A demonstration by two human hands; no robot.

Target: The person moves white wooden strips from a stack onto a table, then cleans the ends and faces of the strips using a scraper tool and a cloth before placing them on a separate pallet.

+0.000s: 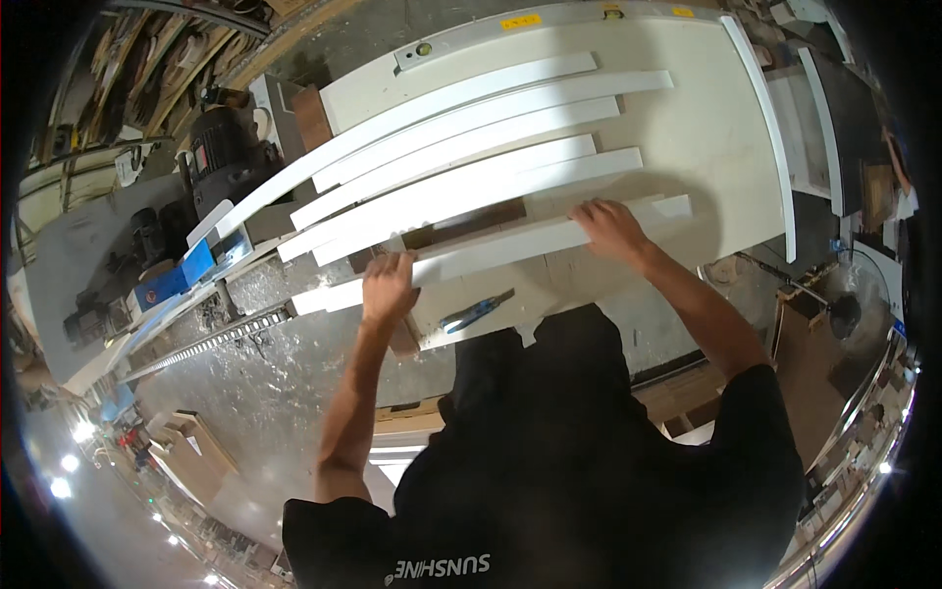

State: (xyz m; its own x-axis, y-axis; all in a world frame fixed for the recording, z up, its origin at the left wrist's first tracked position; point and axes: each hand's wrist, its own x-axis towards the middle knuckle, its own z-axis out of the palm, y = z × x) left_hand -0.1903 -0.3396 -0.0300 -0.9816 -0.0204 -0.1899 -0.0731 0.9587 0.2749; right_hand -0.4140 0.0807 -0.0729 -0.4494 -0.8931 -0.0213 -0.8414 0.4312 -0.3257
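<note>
A long white strip (500,251) lies across the near part of the pale worktop, its left end jutting past the edge. My left hand (390,287) is closed over the strip towards its left end. Farther right, the curled fingers of my right hand (608,232) grip the same strip from above. A blue-handled utility knife (477,311) rests on the worktop between my body and the strip. Beyond the strip, several more white strips (471,147) lie roughly side by side, their ends uneven. A dark brown wooden piece (466,224) shows partly between the strips.
A spirit level (471,44) runs along the far edge of the worktop (702,128). One white strip (770,128) stretches along its right edge. A machine with a dark motor (221,147) stands at the left, near a toothed metal rail (211,344). Wood offcuts (157,69) are piled at the far left.
</note>
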